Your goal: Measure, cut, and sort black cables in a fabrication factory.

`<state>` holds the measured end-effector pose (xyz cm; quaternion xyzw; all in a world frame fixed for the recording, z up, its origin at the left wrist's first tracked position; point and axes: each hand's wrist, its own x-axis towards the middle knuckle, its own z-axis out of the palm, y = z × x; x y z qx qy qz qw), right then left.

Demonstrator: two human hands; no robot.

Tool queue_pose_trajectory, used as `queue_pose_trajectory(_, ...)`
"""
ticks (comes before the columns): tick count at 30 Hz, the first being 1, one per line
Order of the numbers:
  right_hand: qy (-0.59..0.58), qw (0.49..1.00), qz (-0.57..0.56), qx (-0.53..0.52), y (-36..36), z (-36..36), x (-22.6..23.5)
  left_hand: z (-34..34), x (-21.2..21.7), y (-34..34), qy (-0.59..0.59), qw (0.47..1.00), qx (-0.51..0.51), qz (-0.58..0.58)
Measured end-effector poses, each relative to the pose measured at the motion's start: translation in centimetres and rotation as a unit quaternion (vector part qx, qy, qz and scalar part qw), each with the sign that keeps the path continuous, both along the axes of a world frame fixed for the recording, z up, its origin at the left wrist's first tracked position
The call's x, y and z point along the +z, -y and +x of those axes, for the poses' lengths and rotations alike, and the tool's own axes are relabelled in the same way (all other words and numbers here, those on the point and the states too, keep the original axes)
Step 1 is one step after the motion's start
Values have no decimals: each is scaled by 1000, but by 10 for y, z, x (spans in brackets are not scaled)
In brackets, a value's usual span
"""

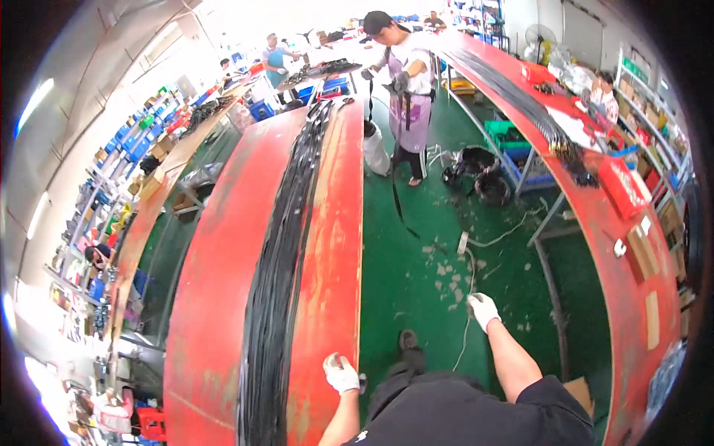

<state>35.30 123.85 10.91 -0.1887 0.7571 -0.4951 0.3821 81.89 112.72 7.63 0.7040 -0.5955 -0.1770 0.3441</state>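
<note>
My left hand (pixel 342 373), in a white glove, is over the right edge of a long red table (pixel 212 297). Its fingers are curled in, and nothing shows in them. Along that table, left of the hand and apart from it, lies a long bundle of black straps (pixel 279 282). My right hand (pixel 484 311), gloved in white too, hangs over the green floor with the arm reaching forward. The fingers there are bent together and no object sticks out of them. A white cable (pixel 468 334) runs on the floor below it.
Ahead, a co-worker (pixel 407 82) with grey gloves holds dark straps (pixel 397 171) that trail to the floor. A second red table (pixel 595 253) on the right carries more black straps (pixel 520 104) and a red box (pixel 623 186). A power strip (pixel 463 242) lies on the floor.
</note>
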Motion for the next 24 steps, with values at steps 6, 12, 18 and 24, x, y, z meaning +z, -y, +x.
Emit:
queue_pose_trajectory(6,-46,994,-80,64,245,-125,129,-125,74,184,-89,993,-70,-44)
queue_pose_trajectory(12,-147,960,-233,48,488,-259,207,-179,117,285,-153,980,-99,-79)
queue_pose_trajectory(18,31,941,-269,204,626,-299,256,-166,80,263,-100,992,70,-26)
queue_pose_trajectory(24,108,888,-262,363,595,-192,256,-223,115,257,-188,968,63,151)
